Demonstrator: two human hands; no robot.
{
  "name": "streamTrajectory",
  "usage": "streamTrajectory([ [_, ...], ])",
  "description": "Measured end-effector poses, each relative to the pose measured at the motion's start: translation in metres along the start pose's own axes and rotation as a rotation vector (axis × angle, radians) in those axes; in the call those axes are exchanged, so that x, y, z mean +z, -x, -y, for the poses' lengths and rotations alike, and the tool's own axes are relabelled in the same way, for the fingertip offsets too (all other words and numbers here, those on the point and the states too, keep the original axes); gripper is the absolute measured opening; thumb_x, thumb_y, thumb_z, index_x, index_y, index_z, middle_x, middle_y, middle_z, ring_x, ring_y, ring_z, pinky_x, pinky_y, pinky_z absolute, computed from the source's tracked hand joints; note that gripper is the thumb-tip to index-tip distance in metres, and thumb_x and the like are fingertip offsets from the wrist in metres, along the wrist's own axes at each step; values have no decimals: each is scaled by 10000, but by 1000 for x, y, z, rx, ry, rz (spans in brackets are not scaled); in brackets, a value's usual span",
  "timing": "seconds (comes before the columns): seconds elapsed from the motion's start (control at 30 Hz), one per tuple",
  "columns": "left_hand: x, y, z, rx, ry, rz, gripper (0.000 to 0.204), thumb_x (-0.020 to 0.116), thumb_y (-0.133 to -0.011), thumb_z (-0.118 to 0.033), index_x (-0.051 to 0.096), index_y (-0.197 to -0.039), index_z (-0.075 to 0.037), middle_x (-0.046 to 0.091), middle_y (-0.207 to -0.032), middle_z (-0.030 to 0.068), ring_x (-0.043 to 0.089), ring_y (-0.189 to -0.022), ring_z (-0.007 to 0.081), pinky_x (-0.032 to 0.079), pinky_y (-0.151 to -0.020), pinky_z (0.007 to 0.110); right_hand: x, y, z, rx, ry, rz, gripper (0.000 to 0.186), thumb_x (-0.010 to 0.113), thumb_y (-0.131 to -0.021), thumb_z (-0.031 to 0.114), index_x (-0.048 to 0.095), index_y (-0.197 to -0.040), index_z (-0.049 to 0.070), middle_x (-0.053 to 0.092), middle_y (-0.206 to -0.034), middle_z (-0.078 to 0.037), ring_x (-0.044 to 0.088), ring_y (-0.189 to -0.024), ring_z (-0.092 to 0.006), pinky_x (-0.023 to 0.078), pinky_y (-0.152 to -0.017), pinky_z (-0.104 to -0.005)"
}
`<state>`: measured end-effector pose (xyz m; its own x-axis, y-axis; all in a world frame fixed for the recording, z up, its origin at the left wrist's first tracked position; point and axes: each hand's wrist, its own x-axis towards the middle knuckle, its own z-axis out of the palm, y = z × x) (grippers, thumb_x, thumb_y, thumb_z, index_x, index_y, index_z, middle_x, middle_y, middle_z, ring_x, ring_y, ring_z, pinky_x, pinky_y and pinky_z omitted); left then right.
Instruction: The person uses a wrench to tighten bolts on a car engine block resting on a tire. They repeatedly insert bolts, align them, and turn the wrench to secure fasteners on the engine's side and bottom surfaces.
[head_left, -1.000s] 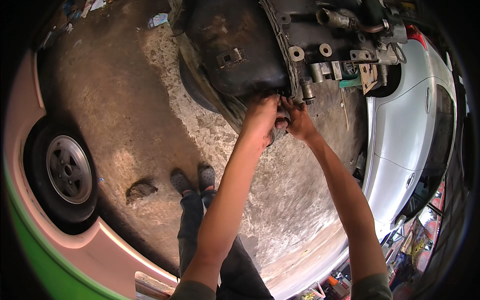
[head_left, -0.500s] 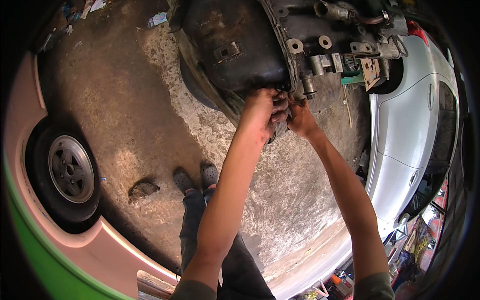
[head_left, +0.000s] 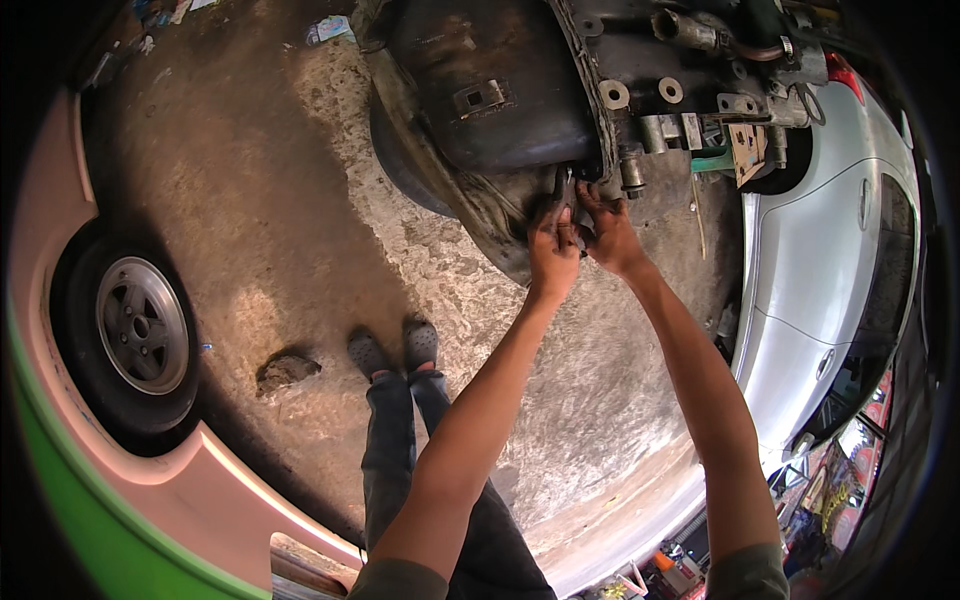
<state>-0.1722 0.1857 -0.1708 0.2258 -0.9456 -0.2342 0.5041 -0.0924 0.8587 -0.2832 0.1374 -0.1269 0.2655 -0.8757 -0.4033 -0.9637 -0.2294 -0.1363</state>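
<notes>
A black oil pan [head_left: 500,130] on a grimy engine [head_left: 650,70] sits at the top of the view. At the pan's near right corner, below its flange, both my hands work close together. My left hand [head_left: 555,245] is closed around a slim, dark metal tool [head_left: 567,178] whose end points up at the flange; most of it is hidden by the fingers. Just to the right, my right hand [head_left: 615,240] has its fingers bent up against the flange's lower edge. What they pinch there is hidden. Dirt blackens the fingers of both hands.
A silver car [head_left: 815,270] stands at the right, and a pink and green vehicle with a wheel [head_left: 145,325] at the left. A dark lump [head_left: 288,372] lies on the stained concrete floor [head_left: 270,220] near my feet. Shop goods [head_left: 840,490] crowd the lower right.
My left hand has turned and dropped lower, its fingers now pointing up with the tool showing. My right hand stays at the flange. The engine appears slightly lower and farther right in view.
</notes>
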Motion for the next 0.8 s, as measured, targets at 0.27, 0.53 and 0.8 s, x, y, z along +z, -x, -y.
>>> streamTrajectory([
  [0.27, 16, 11, 9, 30, -42, -178, 258, 448, -1021, -138, 575, -1151, 46, 527, -864, 27, 499, -735, 86, 465, -660, 239, 7, 0, -9, -94, -35, -67, 744, 662, -843, 195, 308, -1485, 69, 356, -1471, -252, 277, -1398, -387, 163, -1154, -506],
  [0.53, 25, 11, -36, -378, 503, -360, 278, 447, -966, -17, 576, -1211, 10, 575, -848, 38, 483, -676, 83, 390, -593, 219, 3, 1, -1, -4, -8, -19, 718, 650, -872, 228, 309, -1483, 74, 326, -1493, -238, 301, -1388, -381, 175, -1153, -486],
  [0.8, -44, -13, -104, -683, 371, 162, 397, 495, -977, -108, 504, -1373, -106, 552, -854, 4, 438, -586, 89, 376, -488, 243, 4, 1, 1, -24, 83, -50, 714, 668, -861, 247, 340, -1471, 76, 295, -1506, -244, 340, -1364, -373, 218, -1147, -443],
])
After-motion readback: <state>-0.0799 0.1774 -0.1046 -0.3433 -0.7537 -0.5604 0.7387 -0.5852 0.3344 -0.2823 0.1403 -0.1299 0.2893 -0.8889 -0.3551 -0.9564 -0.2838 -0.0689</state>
